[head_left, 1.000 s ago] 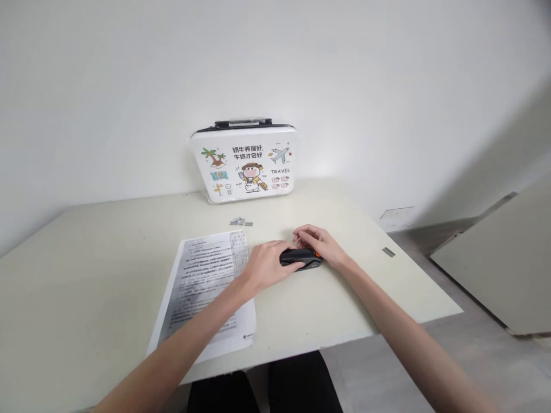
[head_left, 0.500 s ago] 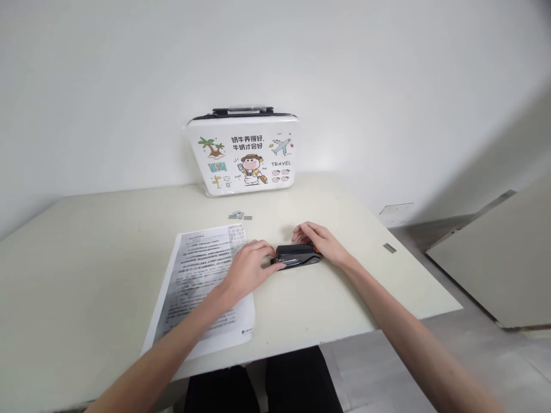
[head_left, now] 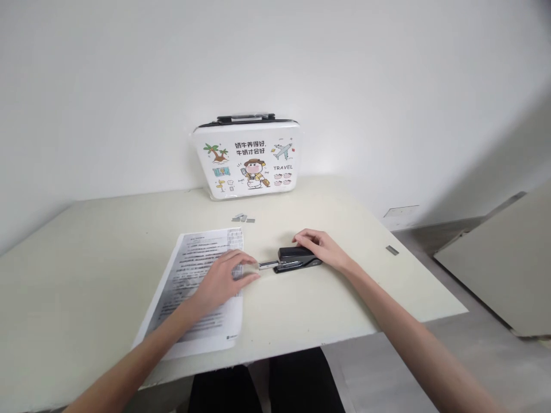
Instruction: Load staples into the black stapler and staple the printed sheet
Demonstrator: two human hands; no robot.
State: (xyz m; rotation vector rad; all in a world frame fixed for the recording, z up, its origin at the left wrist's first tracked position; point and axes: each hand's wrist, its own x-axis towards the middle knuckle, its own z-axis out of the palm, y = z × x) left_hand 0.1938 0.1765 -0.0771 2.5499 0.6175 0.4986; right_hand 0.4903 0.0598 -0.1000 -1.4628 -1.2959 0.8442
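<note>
The right hand (head_left: pixel 325 249) was curled over the rear of the black stapler (head_left: pixel 297 257); the left hand (head_left: pixel 220 281), thumb and fingers parted above the printed sheet (head_left: pixel 189 272), was at the protruding tray (head_left: pixel 270 265), contact unclear. Beyond both lay staple strips (head_left: pixel 243 218) and stood a white case (head_left: pixel 253 163).

The stapler (head_left: pixel 297 259) is black, with a glossy lower side. It sits upright on its base on the pale surface (head_left: pixel 297 310), lengthwise across the view, its left end turned slightly toward the near edge and its right end partly hidden under the right hand (head_left: pixel 323 248). A slim, silvery metal tray (head_left: pixel 269 265) juts out from the left end, roughly in line with the body, its outer tip just beside the left hand's fingers (head_left: pixel 249 280).
</note>
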